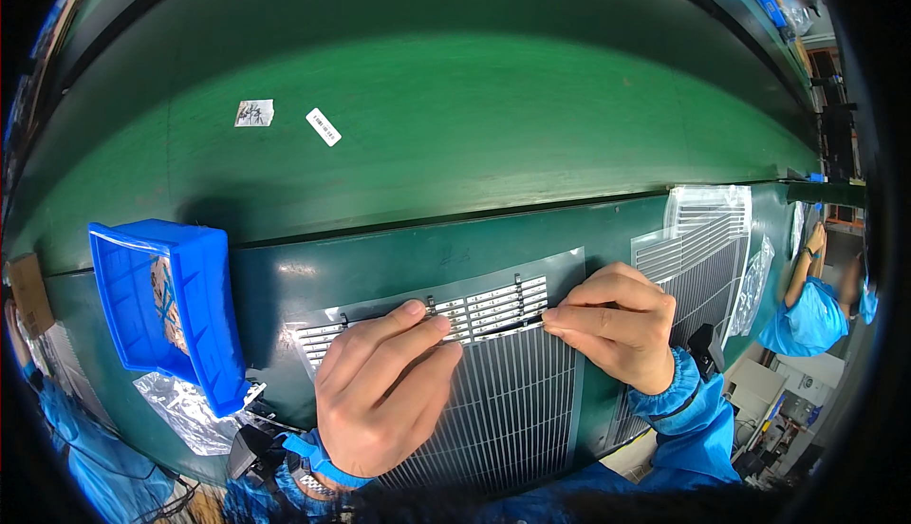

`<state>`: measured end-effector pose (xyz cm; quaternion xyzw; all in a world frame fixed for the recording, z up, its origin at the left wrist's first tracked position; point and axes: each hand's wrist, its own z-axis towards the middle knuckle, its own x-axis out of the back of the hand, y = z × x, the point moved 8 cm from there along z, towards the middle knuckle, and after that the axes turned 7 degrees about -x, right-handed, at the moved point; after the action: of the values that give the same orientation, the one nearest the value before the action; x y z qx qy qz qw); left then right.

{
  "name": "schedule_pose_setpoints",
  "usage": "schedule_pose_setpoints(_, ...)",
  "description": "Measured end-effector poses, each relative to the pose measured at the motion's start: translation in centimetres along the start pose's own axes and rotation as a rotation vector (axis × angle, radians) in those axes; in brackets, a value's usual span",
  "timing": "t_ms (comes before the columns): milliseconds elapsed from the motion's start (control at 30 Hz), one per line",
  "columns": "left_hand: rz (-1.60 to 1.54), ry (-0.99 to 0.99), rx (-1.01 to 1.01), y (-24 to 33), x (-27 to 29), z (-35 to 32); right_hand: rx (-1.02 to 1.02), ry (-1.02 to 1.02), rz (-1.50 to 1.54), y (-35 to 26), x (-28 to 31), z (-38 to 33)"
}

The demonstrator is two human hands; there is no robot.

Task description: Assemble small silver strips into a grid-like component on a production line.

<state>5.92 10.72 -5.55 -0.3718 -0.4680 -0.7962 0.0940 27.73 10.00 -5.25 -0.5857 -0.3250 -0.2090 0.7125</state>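
Observation:
A clear sheet (517, 401) of narrow dark strips lies on the dark green bench in front of me, with several white strips (493, 310) that look like LED strips across its upper part. My right hand (617, 325) pinches the right end of one thin strip (508, 328) between thumb and forefinger, at the border between white and dark rows. Lying over the sheet's left part, my left hand (389, 386) has its fingers stretched out, their tips on or just above the white rows. Its palm hides the strips beneath.
A blue bin (213, 306) with small pieces inside stands tilted at left, above crumpled clear plastic (190, 415). More strip sheets (697, 258) lie at right. Beyond the bench edge, two labels (324, 127) rest on a green surface. A co-worker's blue sleeve (807, 320) shows far right.

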Motion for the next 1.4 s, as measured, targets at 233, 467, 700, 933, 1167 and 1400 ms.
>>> schedule_pose_setpoints(233, 0.007, -0.003, 0.012, 0.1, 0.3, 0.0, 0.006, -0.01, 0.009, -0.4, 0.1, 0.2)
schedule_pose_setpoints(467, 0.012, 0.001, 0.014, 0.2, 0.3, 0.0, 0.005, -0.016, 0.01, -0.4, 0.1, 0.3)
schedule_pose_setpoints(700, 0.01, 0.003, 0.013, 0.0, 0.2, -0.1, -0.004, -0.02, 0.016, -0.2, 0.0, 0.3)
schedule_pose_setpoints(933, 0.013, 0.005, 0.013, 0.0, 0.5, -0.2, 0.005, -0.019, 0.003, -0.6, -0.2, 0.4)
schedule_pose_setpoints(1167, 0.024, -0.031, 0.013, 0.1, -0.5, 0.2, -0.013, -0.024, 0.01, 0.4, 0.2, 0.2)
schedule_pose_setpoints(1400, 0.071, -0.062, -0.043, 0.4, -1.5, 0.2, -0.028, -0.025, 0.019, 0.9, 0.2, 0.1)
